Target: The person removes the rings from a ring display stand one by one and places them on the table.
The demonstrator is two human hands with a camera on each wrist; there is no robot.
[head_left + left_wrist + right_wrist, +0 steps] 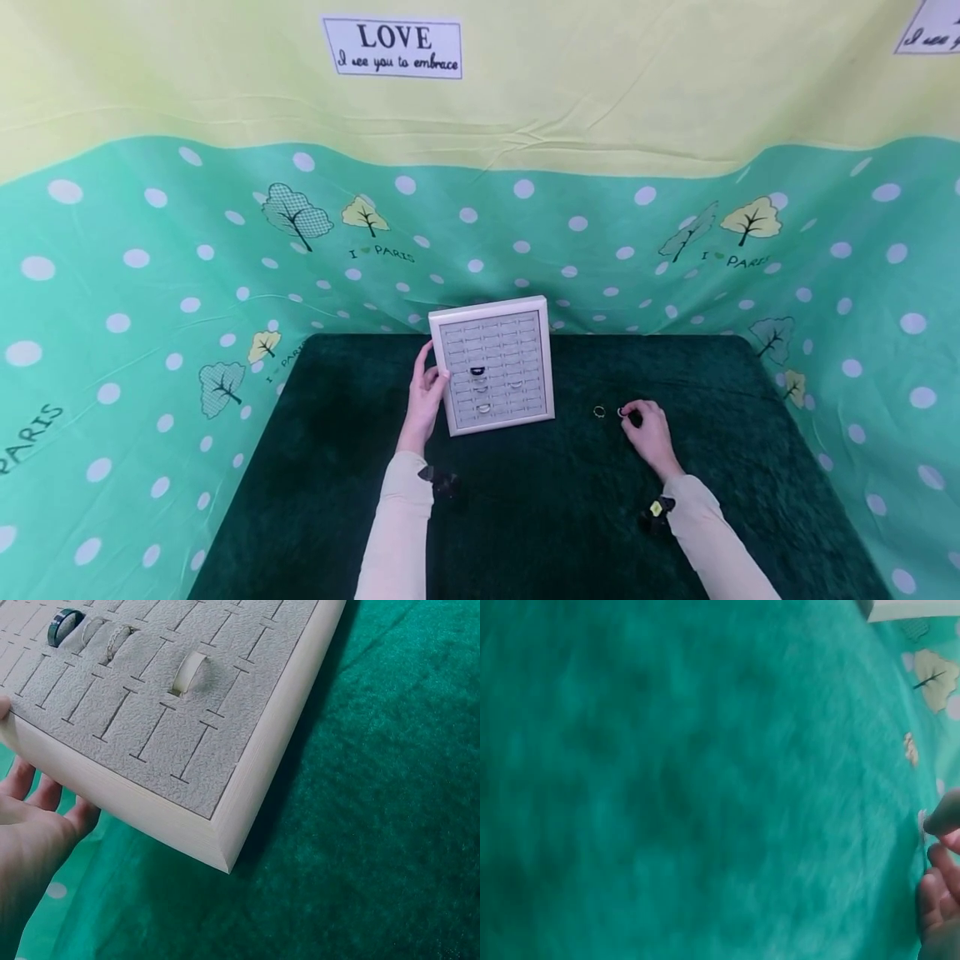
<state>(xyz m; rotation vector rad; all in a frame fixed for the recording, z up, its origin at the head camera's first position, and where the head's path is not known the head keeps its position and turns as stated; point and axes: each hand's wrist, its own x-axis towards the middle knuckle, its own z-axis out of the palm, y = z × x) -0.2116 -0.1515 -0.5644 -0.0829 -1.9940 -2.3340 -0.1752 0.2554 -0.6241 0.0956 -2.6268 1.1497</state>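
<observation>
A pale-framed ring display tray stands tilted up on the dark green cloth, its grey padded face full of slots. My left hand grips its left edge, thumb at the front and fingers behind. Seated in the slots are a black ring, a twisted silver ring, a wide pale ring and others. Over to the right, my right hand pinches a small silver ring at the cloth, thumb and fingertips partly covering it. Just left of that lies a gold-toned ring.
Dark green velvety cloth covers the table. Behind and at both sides hangs a green curtain with white dots and printed trees. A dark strap device sits on the right wrist.
</observation>
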